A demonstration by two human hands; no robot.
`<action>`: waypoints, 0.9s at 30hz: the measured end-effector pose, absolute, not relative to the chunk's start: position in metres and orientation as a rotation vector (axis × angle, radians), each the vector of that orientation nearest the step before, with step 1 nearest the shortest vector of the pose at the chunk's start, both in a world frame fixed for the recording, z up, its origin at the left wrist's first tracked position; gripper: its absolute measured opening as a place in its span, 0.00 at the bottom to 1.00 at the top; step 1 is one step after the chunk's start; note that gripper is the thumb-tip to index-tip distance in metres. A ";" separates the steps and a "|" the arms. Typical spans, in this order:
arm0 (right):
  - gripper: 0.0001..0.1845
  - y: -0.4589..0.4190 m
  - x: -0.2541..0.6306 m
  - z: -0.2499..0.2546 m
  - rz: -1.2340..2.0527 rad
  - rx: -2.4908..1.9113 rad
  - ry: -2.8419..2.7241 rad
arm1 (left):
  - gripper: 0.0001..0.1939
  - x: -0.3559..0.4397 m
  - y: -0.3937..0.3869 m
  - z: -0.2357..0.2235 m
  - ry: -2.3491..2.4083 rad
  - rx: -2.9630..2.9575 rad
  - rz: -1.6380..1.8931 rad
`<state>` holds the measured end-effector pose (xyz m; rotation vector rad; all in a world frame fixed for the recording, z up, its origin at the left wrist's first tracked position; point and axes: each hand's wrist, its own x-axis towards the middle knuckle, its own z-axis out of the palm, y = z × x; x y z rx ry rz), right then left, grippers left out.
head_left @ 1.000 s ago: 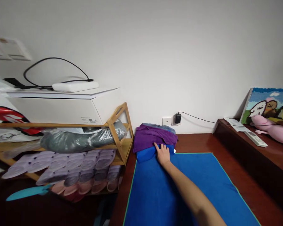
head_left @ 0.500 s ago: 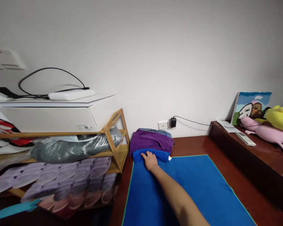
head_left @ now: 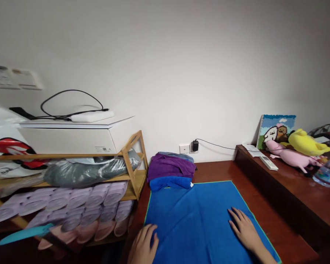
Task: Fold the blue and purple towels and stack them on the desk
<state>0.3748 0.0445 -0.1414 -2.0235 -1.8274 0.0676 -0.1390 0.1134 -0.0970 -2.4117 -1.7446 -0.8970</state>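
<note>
Meanwhile, a green-edged blue towel [head_left: 192, 216] lies flat on the floor [head_left: 214, 170], its length running forward from both hands, right-hand fingers [head_left: 236, 217] spread open on it, left-hand fingers [head_left: 151, 231] curled at its edge, grip unclear.

The left hand [head_left: 143, 245], low at seven o'clock, curves palm down with loosely bent fingers; the right hand [head_left: 243, 229], at four o'clock, lies flat, fingers spread, its forearm [head_left: 264, 255] reaching from five o'clock.
</note>
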 end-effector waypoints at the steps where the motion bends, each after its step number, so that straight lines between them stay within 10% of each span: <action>1: 0.32 0.040 0.380 -0.143 0.069 -2.042 -1.825 | 0.23 -0.123 0.130 -0.087 -1.755 -2.484 -0.834; 11: 0.29 -0.015 0.402 -0.146 0.180 -2.023 -1.836 | 0.28 -0.132 0.155 -0.121 -1.797 -2.558 -0.536; 27: 0.29 0.197 0.300 -0.101 0.218 -1.885 -2.157 | 0.24 -0.056 0.317 -0.099 -1.733 -2.472 -0.561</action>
